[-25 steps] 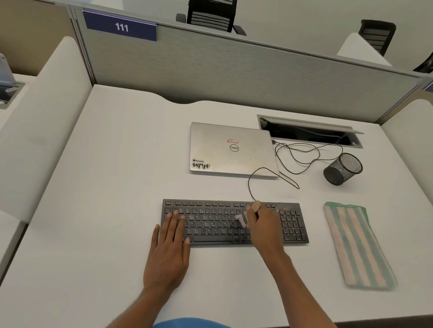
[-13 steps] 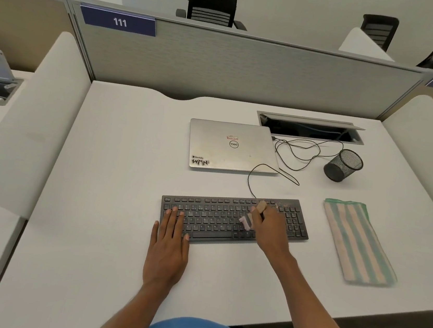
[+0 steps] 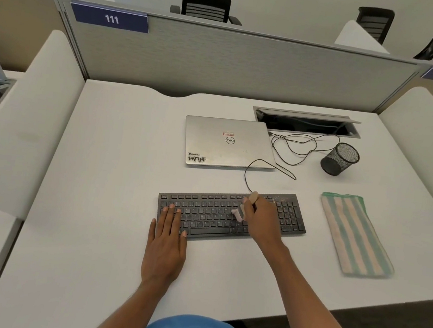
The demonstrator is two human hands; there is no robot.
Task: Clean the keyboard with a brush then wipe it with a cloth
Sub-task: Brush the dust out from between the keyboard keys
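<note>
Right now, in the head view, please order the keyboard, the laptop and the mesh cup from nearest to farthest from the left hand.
1. Keyboard, touched by the fingers of the left hand.
2. Laptop, closed, behind the keyboard.
3. Mesh cup, far back on the right.

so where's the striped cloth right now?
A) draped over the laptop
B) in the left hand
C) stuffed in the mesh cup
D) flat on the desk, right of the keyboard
D: the striped cloth lies flat on the desk, to the right of the keyboard and apart from it.
</note>
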